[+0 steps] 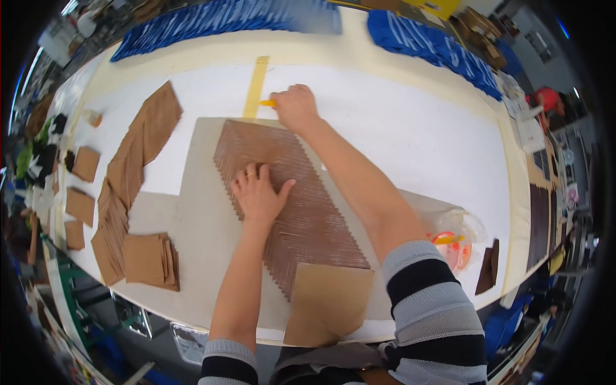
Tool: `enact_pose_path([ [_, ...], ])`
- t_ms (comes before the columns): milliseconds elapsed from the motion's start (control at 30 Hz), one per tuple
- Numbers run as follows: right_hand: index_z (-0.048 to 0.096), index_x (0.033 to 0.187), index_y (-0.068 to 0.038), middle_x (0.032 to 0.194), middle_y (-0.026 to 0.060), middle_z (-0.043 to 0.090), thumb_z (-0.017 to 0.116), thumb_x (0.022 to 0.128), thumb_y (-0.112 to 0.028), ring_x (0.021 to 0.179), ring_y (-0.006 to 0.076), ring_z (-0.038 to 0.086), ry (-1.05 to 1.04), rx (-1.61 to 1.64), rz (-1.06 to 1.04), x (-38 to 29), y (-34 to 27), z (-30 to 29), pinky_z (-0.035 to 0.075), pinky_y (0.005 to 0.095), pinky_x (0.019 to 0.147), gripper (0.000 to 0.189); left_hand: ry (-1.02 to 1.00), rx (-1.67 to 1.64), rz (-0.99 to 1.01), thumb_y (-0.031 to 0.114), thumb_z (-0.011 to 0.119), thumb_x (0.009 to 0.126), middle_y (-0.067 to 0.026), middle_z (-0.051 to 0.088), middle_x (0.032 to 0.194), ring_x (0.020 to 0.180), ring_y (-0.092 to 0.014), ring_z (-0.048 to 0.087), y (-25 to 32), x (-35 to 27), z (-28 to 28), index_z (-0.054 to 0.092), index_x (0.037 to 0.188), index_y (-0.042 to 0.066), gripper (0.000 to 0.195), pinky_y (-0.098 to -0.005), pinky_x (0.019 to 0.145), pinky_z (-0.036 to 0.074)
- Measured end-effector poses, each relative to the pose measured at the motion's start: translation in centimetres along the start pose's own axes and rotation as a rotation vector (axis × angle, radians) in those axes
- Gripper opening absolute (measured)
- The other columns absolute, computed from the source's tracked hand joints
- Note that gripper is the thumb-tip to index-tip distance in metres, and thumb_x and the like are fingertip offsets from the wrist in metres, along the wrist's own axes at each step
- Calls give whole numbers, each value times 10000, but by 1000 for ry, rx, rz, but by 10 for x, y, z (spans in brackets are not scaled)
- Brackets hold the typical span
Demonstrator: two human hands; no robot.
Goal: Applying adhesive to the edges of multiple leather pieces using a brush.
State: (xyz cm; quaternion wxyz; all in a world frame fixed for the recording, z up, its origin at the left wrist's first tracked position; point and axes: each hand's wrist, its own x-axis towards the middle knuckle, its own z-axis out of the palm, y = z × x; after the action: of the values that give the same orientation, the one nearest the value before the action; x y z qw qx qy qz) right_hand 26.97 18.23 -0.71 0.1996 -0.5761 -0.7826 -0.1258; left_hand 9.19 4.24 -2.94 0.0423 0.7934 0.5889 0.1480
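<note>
A long fanned row of overlapping brown pieces of sheet material (308, 211) lies slantwise on a grey board (192, 168), its many edges glossy. My left hand (260, 192) rests on the row with fingers spread, a ring on one finger. Beyond the row's far end, my right hand (296, 108) is closed around a small yellow tool (267, 103); most of it is hidden in the fist, so its kind cannot be told. A plain tan sheet (332, 298) overlaps the near end of the row.
At left lie another fanned brown row (139, 144) and a squared stack of brown pieces (147, 260). A red-rimmed container (452, 255) with a yellow stick (450, 239) stands by my right elbow. Blue striped pieces (226, 19) line the far edge. A person in red (548, 101) is at right.
</note>
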Motion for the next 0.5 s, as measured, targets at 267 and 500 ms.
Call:
enact_pose_path([
  [267, 714, 929, -140, 764, 21, 644, 780, 791, -190, 814, 226, 577, 651, 866, 328, -133, -138, -174, 423, 341, 812, 161, -46, 234, -188, 561, 630, 851, -146, 489, 1353, 1289, -370, 375, -109, -1, 43, 564, 1312, 158, 616, -546, 1059, 254],
  [500, 661, 957, -89, 844, 45, 647, 762, 760, -59, 786, 214, 572, 453, 248, 689, -354, -92, -337, 400, 352, 790, 223, -92, -222, 66, 497, 716, 820, -135, 567, 1119, 1113, -354, 480, -12, -128, -66, 573, 1152, 52, 573, -497, 965, 327],
])
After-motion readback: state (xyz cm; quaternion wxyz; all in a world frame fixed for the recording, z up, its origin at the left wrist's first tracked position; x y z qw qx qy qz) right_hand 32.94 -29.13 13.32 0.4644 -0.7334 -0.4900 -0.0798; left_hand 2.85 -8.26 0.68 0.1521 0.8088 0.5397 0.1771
